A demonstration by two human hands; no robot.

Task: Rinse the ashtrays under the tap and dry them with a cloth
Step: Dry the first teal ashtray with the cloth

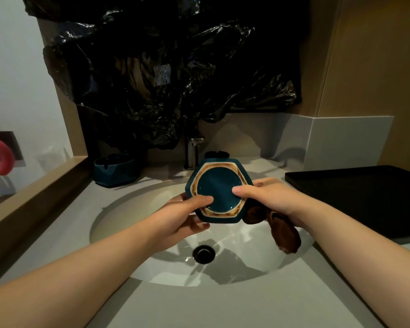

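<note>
A dark teal hexagonal ashtray (219, 188) is held over the sink with its underside toward me, showing a tan unglazed ring. My left hand (187, 210) grips its lower left edge, thumb on the base. My right hand (268, 197) grips its right edge, thumb on the base, and also holds a brown cloth (285, 230) that hangs below it. A second teal ashtray (114, 169) stands on the counter at the back left. The chrome tap (194, 150) rises behind the held ashtray; no water stream is visible.
The white sink basin (133, 209) has a black drain (203, 254). A black tray (365, 197) lies on the counter at right. Black plastic sheeting (166, 67) hangs over the wall behind the tap. A wooden ledge (33, 200) runs along the left.
</note>
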